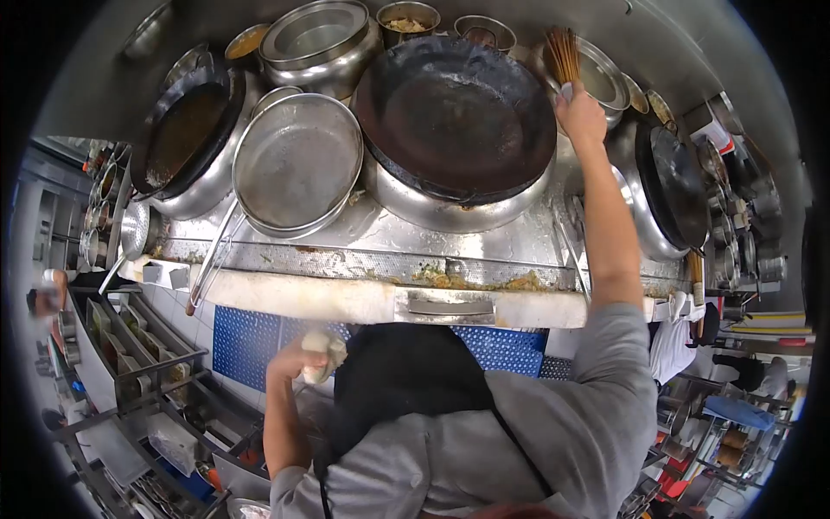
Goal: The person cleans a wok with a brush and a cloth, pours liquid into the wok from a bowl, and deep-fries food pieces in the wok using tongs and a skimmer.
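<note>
My right hand (583,119) is closed around a bamboo wok brush (563,57), its bristles pointing up and away from me. It is raised at the right rim of a large dark wok (458,117), whose inside looks wet and stained and holds no food. My left hand (296,358) is closed on a crumpled pale cloth (323,356), held low beside my black apron (406,372), in front of the range's edge. Left of the wok, a wide steel strainer (298,164) with a long handle rests on the range.
A dark wok with brown liquid (181,134) sits at the left, another wok (677,186) at the right. Steel pots (316,39) line the back. A perforated ladle (133,229) leans at the left. Food scraps (441,277) lie in the front gutter. Another person's white garment (673,346) shows at right.
</note>
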Demonstrator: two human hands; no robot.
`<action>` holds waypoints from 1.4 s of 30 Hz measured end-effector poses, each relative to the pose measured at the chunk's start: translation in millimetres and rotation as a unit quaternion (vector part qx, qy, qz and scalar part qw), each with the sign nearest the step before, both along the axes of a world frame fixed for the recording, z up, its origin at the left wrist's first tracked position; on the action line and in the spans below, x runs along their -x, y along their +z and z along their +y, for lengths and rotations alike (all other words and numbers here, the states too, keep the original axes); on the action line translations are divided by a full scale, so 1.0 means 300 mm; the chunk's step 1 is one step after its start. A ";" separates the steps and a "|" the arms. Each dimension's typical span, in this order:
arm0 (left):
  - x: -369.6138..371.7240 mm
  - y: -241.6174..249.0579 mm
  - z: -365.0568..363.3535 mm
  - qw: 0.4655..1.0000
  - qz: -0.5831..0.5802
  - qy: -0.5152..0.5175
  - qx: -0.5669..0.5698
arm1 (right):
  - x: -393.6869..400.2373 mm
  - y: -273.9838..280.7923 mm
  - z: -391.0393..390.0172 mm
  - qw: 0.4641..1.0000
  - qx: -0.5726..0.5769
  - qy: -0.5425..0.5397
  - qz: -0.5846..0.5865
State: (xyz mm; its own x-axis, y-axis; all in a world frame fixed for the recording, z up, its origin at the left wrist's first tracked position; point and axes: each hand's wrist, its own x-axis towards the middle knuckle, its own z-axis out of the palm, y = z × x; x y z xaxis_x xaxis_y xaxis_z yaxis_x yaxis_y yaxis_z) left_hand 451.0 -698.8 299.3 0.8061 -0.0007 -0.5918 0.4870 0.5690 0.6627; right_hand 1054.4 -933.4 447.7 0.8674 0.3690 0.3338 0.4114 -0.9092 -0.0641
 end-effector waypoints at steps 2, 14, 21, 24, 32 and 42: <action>0.044 -0.093 0.002 0.995 0.072 -0.068 -0.033 | 0.021 -0.091 0.025 0.991 -0.110 0.052 -0.059; -0.125 -0.705 -0.230 0.830 0.037 -0.361 -0.423 | 0.117 0.101 -0.060 0.996 0.061 -0.047 0.047; -0.444 -0.863 -0.683 0.778 -0.317 -0.177 -0.512 | 0.382 -0.035 0.154 0.875 -0.038 0.169 0.452; -0.613 -0.806 -0.835 0.766 -0.323 -0.207 -0.517 | 0.313 0.038 0.023 0.879 0.028 0.234 0.413; -0.809 -0.668 -0.951 0.736 -0.182 -0.372 -0.536 | -0.021 -0.053 0.003 0.959 0.089 0.079 0.257; -0.750 -0.611 -0.944 0.746 -0.142 -0.384 -0.525 | -0.147 0.061 -0.139 0.993 0.073 0.092 0.018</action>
